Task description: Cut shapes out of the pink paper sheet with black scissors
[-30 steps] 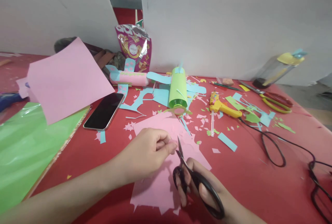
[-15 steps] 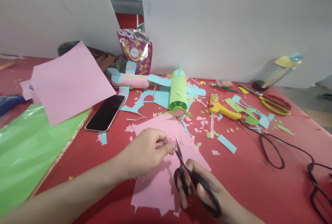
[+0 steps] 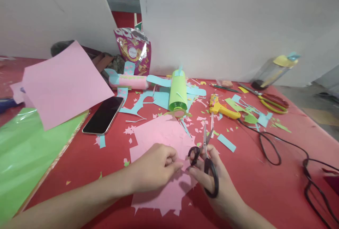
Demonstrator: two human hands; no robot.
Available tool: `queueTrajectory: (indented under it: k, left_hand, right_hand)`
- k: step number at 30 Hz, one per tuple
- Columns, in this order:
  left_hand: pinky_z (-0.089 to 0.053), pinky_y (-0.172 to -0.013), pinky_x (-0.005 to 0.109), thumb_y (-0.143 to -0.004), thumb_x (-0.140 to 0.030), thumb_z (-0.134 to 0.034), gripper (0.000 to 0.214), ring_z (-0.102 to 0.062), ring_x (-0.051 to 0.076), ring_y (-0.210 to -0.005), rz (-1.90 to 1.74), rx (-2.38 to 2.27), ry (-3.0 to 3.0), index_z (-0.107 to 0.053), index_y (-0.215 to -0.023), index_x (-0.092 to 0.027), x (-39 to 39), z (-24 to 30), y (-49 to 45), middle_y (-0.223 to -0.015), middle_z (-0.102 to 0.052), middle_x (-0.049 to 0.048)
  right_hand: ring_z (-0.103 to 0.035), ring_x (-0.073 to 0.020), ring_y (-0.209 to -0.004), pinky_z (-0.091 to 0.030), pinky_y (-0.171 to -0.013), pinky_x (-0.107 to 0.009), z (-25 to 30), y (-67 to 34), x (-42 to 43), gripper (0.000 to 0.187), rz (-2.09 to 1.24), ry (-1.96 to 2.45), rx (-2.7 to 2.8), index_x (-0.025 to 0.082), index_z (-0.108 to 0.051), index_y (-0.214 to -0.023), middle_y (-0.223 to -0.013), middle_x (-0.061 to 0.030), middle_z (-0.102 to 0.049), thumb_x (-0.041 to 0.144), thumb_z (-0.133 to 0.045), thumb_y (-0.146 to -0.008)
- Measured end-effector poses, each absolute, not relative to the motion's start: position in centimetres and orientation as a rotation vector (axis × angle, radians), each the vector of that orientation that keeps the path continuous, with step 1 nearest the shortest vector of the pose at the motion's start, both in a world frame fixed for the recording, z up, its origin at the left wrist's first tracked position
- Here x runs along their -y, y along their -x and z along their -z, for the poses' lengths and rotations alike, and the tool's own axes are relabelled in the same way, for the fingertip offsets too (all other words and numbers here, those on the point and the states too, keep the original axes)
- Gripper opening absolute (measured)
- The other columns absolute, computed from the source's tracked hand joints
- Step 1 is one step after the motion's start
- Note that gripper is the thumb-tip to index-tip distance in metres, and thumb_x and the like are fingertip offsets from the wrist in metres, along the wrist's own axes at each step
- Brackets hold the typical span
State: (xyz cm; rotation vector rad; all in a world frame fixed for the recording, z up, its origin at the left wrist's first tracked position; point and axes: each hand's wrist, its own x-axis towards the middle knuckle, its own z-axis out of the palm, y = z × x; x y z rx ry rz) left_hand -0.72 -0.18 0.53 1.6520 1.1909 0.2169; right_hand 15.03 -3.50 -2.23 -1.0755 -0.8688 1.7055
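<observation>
My left hand (image 3: 159,167) pinches a small piece of pink paper (image 3: 185,164) between thumb and fingers. Opposite it, my right hand (image 3: 215,179) has its thumb and a fingertip at the other side of that piece. Black-handled scissors (image 3: 205,146) hang in the fingers of my right hand, blades slightly apart and pointing away from me. Below both hands lies a pink sheet (image 3: 156,199) with jagged cut edges. Just beyond it stands a light green paper-covered cylinder (image 3: 178,89) with blue wing-like strips.
A yellow glue gun (image 3: 225,110) with a black cord lies to the right, near red-and-yellow-handled scissors (image 3: 272,103). A phone (image 3: 104,115) and a large pink sheet (image 3: 67,84) are on the left. Paper scraps litter the red table (image 3: 254,193); a snack bag (image 3: 135,50) stands behind.
The scissors have swung away from the small pink piece, now pointing forward. My right hand has turned and brought its fingertips to the piece. The view has shifted slightly.
</observation>
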Motion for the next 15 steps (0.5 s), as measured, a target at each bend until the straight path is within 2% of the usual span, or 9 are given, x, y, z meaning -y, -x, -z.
queueTrajectory:
  k: [5, 10, 15]
  left_hand:
    - [-0.014, -0.038, 0.02, -0.077, -0.034, -0.038, 0.034, -0.021, 0.006, -0.043, -0.147, -1.104, -1.688, -0.026, -0.051, -0.017, 0.98, 0.35, 0.32, -0.046, -0.026, -0.0064]
    - [-0.016, -0.038, 0.019, -0.078, -0.035, -0.039, 0.034, -0.021, 0.006, -0.043, -0.14, -1.098, -1.709, -0.029, -0.051, -0.016, 0.8, 0.13, 0.38, -0.046, -0.027, -0.0063]
    - [-0.017, -0.038, 0.019, -0.078, -0.036, -0.039, 0.034, -0.022, 0.006, -0.044, -0.158, -1.092, -1.723, -0.033, -0.051, -0.016, 0.85, 0.27, 0.43, -0.047, -0.03, -0.0059]
  right_hand:
    - [-0.046, -0.0078, -0.054, -0.035, -0.051, -0.02, 1.91, -14.84, 3.44, 0.036, -1.728, 1.135, 0.934, 0.023, -0.03, -0.072, -0.064, 0.0066, -0.045, 0.02, -0.064, -0.064]
    - [-0.045, -0.0065, -0.052, -0.035, -0.051, -0.019, 1.63, -14.82, 3.39, 0.03, -1.756, 1.12, 0.959, 0.022, -0.03, -0.073, -0.062, 0.0074, -0.047, 0.016, -0.059, -0.066]
    - [-0.039, -0.0037, -0.047, -0.03, -0.046, -0.016, 1.78, -14.75, 3.36, 0.033, -1.758, 1.13, 0.991, 0.022, -0.029, -0.073, -0.059, 0.0092, -0.047, 0.008, -0.057, -0.062]
